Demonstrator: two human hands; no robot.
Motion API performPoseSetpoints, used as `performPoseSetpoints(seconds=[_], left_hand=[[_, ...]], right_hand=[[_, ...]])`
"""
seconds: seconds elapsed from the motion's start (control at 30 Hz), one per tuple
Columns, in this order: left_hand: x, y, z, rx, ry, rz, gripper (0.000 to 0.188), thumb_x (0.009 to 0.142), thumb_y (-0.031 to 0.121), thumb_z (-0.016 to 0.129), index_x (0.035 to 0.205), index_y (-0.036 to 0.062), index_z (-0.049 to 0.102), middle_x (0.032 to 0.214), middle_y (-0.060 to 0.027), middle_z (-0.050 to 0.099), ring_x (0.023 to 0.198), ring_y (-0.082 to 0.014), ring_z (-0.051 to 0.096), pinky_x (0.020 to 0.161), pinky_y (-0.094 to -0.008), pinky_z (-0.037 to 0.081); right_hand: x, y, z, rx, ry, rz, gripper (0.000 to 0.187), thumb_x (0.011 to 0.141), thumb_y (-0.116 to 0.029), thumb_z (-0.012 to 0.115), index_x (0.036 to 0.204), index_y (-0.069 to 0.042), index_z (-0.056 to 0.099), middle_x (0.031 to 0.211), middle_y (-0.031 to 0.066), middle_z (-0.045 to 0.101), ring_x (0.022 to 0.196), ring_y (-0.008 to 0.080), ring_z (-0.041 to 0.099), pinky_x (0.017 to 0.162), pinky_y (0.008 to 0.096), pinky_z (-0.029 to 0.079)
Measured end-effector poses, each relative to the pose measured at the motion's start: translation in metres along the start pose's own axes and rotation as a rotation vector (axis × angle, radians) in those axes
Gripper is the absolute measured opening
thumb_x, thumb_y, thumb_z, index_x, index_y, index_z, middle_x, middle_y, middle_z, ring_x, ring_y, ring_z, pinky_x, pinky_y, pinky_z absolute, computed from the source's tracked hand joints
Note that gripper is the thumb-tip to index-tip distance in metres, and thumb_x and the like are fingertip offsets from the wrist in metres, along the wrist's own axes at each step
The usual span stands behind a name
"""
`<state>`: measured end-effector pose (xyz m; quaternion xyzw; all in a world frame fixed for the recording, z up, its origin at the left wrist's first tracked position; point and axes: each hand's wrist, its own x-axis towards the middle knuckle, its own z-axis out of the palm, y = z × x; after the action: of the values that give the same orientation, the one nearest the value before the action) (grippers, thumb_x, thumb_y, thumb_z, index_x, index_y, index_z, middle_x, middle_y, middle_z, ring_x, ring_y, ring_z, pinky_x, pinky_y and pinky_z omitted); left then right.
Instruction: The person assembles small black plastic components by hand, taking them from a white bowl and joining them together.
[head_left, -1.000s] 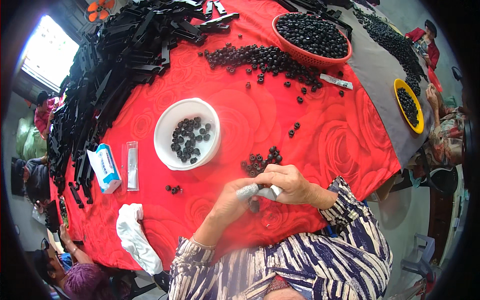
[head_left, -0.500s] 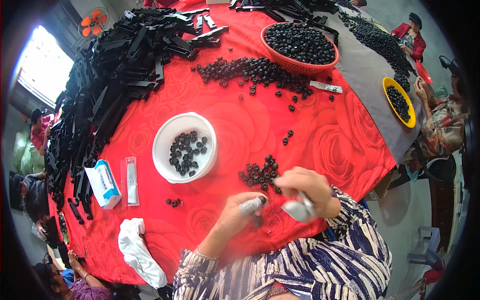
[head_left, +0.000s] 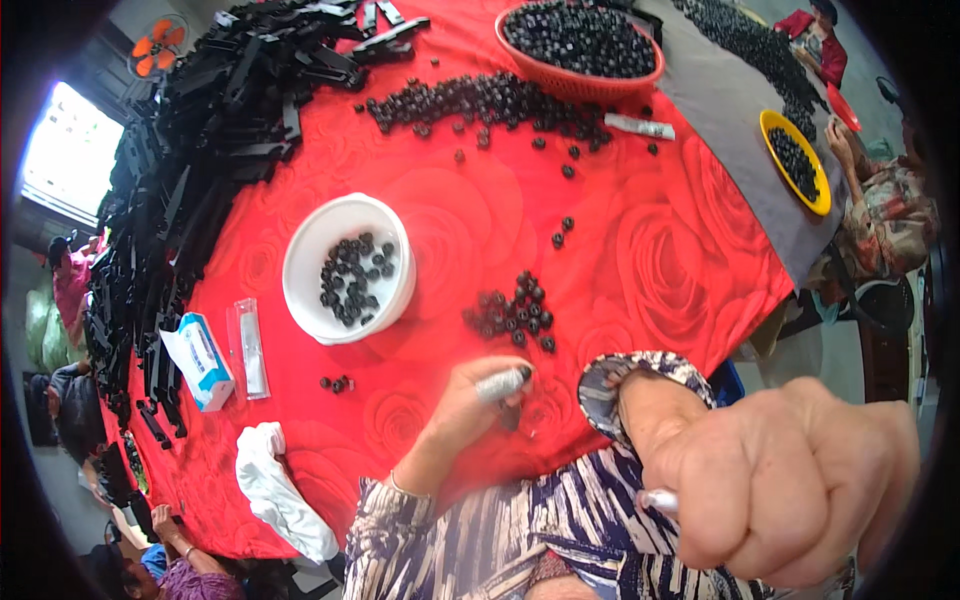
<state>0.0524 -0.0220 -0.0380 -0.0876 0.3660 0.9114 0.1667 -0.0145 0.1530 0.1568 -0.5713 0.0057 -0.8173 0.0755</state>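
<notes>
My left hand (head_left: pixel 465 400) is closed low over the red cloth. Silver tape wraps its thumb, and a small black piece (head_left: pixel 524 374) shows at the tip, apparently pinched there. My right hand (head_left: pixel 790 480) is a tight fist, raised close to the camera at the lower right. A bit of something silvery (head_left: pixel 660 500) sticks out of it; the fingers hide what it is. Just beyond my left hand lies a loose cluster of small black ring-shaped parts (head_left: pixel 518 312). A white plastic bowl (head_left: pixel 400 285) with more of these parts stands to its left.
Long black plastic strips (head_left: pixel 200 140) are heaped at the left. A red basket (head_left: pixel 600 90) full of black parts stands at the back, beside a spread pile (head_left: pixel 470 105). A tissue pack (head_left: pixel 205 365) and white cloth (head_left: pixel 275 490) lie left. Other people sit around the table.
My right hand has swung from beside the left hand to the right and up toward the camera. The left hand stays nearly in place; the whole view has shifted slightly.
</notes>
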Motion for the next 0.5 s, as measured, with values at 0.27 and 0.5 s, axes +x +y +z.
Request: performPoseSetpoints(seconds=[0.27, 0.5], left_hand=[[0.009, 0.003, 0.008, -0.003, 0.008, 0.042, 0.019, 0.085, 0.009, 0.064, 0.101, -0.0009, 0.064, 0.085, -0.0091, 0.063, 0.069, -0.0114, 0.054, 0.059, -0.0209, 0.044], [0.005, 0.000, 0.005, -0.097, 0.029, 0.046, 0.021, 0.086, 0.009, 0.063, 0.104, -0.0004, 0.063, 0.085, -0.0079, 0.060, 0.070, -0.0111, 0.053, 0.059, -0.0210, 0.043]], right_hand=[[-0.014, -0.019, 0.015, 0.007, 0.137, 0.092, 0.012, 0.077, 0.004, 0.056, 0.084, 0.002, 0.047, 0.060, 0.0182, 0.047, 0.040, 0.0226, 0.043, 0.034, 0.0368, 0.034], [-0.011, -0.021, 0.008, 0.101, 0.149, 0.151, 0.006, 0.078, 0.003, 0.054, 0.077, 0.001, 0.047, 0.056, 0.0152, 0.044, 0.038, 0.0215, 0.041, 0.036, 0.0367, 0.035]])
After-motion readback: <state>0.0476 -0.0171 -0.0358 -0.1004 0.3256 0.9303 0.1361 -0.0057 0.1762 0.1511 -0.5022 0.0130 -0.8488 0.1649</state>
